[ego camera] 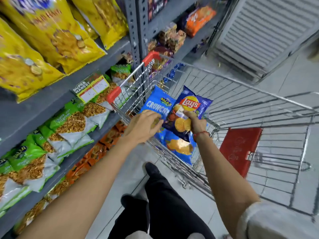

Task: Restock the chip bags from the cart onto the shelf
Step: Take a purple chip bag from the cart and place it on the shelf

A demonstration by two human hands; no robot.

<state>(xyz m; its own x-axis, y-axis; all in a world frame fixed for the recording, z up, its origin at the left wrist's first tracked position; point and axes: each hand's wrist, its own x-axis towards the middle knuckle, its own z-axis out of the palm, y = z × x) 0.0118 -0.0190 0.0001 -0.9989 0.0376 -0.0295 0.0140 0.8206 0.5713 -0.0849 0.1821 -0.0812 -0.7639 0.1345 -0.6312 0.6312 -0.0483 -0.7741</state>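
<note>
A wire shopping cart (pixel 259 107) with red corner guards stands to the right of the grey shelf (pixel 57 90). My right hand (pixel 196 123) grips a dark blue Lay's chip bag (pixel 189 107) by its lower part, above the cart's near corner. My left hand (pixel 146 126) rests with curled fingers on a light blue Crunchex chip bag (pixel 156 104) that leans against the cart's left wall. Another light blue chip bag (pixel 179 147) lies lower in the cart, partly hidden by my hands.
Yellow snack bags (pixel 43 40) fill the upper shelf, green ones (pixel 51 135) the middle, orange ones (pixel 96 152) the lowest. A red flap (pixel 240 149) lies on the cart's seat. A corrugated shutter (pixel 265 28) stands at the back right. My dark-trousered legs (pixel 164 204) are below.
</note>
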